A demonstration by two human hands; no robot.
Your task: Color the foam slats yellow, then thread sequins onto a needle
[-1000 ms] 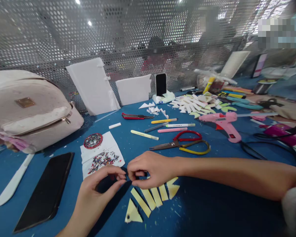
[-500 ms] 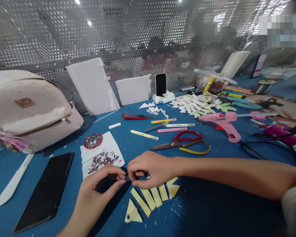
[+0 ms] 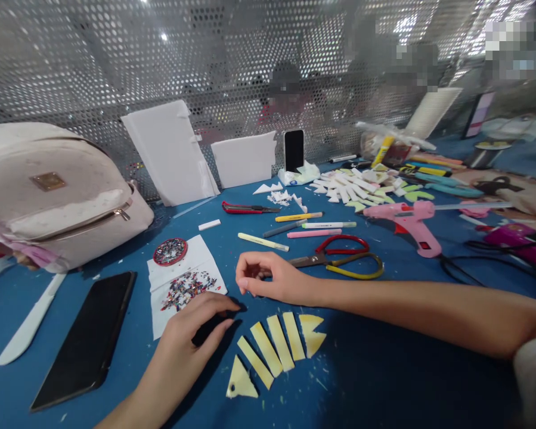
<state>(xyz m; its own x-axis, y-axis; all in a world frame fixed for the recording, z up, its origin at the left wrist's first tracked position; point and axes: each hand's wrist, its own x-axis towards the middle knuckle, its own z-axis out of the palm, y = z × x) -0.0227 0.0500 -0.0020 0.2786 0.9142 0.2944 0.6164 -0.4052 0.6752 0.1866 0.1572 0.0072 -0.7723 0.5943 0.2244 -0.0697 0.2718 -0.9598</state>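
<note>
My left hand (image 3: 195,338) rests low over the table beside the sheet of paper, fingers curved and slightly apart, with nothing between thumb and fingertips. My right hand (image 3: 268,277) is curled just above it, thumb against the bent fingers; whether anything small is inside cannot be seen. Below the hands lie yellow foam pieces set out as a fish: a triangular head (image 3: 241,382) with a hole for an eye, several slanted strips (image 3: 266,348), and a notched tail (image 3: 311,335). A white paper (image 3: 160,325) holds a heap of colourful small bits (image 3: 191,286) and a round red-rimmed lid (image 3: 170,252) filled with more.
Scissors (image 3: 355,265) lie behind my right wrist, markers (image 3: 263,242) and a red utility knife (image 3: 247,208) beyond. At right are a pink glue gun (image 3: 413,217) and cut foam pieces (image 3: 352,185). A phone (image 3: 86,333), white plastic knife (image 3: 33,322) and backpack (image 3: 66,202) stand left.
My right hand has lifted up and away from my left, uncovering the upper ends of the yellow strips. My left hand's fingers have spread slightly and moved a little right.
</note>
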